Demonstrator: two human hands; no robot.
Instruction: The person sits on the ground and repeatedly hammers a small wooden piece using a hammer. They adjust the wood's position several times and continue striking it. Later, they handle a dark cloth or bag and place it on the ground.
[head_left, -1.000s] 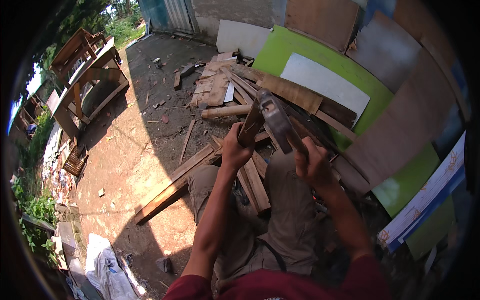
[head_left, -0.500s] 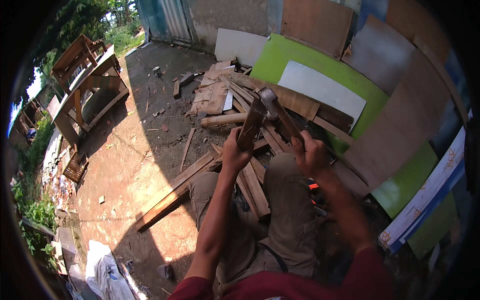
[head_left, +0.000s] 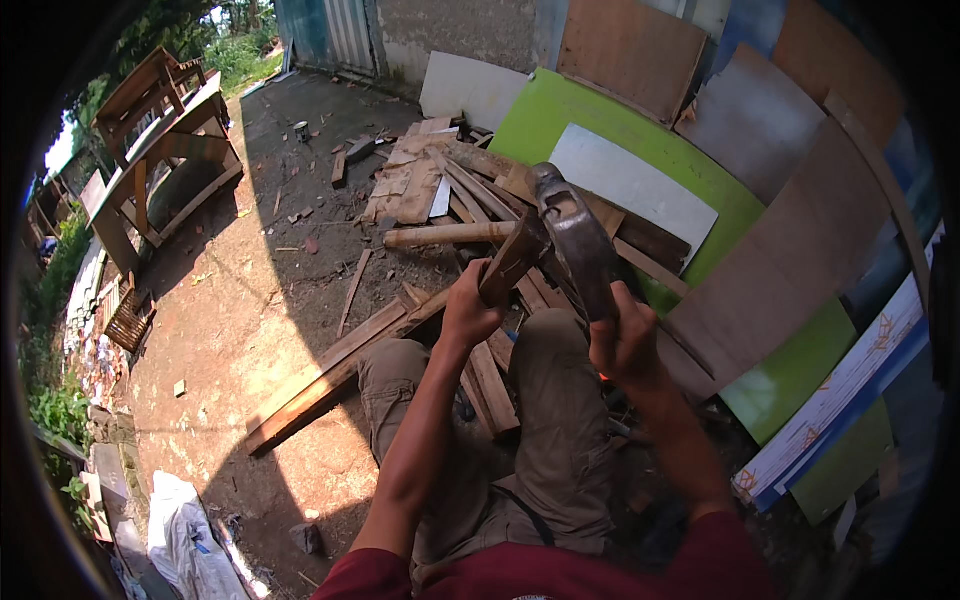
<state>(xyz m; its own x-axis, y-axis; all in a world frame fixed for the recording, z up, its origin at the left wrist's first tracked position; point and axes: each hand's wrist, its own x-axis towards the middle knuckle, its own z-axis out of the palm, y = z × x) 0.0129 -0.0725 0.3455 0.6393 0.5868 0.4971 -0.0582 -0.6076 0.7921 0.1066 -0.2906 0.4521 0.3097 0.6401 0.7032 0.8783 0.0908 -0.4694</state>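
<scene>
My left hand is closed around a short dark piece of wood, held tilted up above my knees. In my right hand is a hammer, its handle gripped low and its metal head up beside the wood's far end. The head and the wood overlap in view; I cannot tell whether they touch. Beyond both hands lies a heap of wood scraps, with a round pale stick across its near side. Longer planks reach out left of my knees.
Sheets of board lean at the right, among them a bright green panel and a brown panel. A wooden bench-like frame stands far left. A white sack lies at the lower left, near a dark stone.
The hammer has turned in my right hand, so more of its head and side shows. My left hand still grips the wood. The whole view has shifted slightly.
</scene>
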